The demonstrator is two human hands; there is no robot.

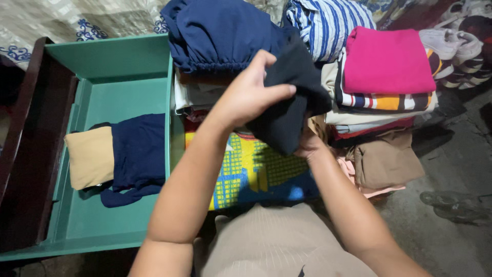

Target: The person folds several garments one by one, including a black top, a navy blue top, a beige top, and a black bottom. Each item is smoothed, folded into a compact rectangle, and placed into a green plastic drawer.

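A dark black garment [289, 97] hangs in front of me, held by both hands. My left hand [251, 92] grips its upper edge, thumb and fingers pinched on the cloth. Mostly hidden under the lower part of the garment, my right hand [308, 146] holds it from below. Beneath the hands lies a folded yellow and blue patterned cloth [256, 172]. Behind the hands, a dark navy garment [220, 33] tops one stack of folded clothes.
A green open drawer [113, 72] on the left holds a tan folded piece [91, 158] and a navy piece [138, 154]. Stacks of folded clothes, with a pink one [387, 61] on top and a brown one [387, 161] lower, stand at right. Sandals [453, 205] lie on the floor.
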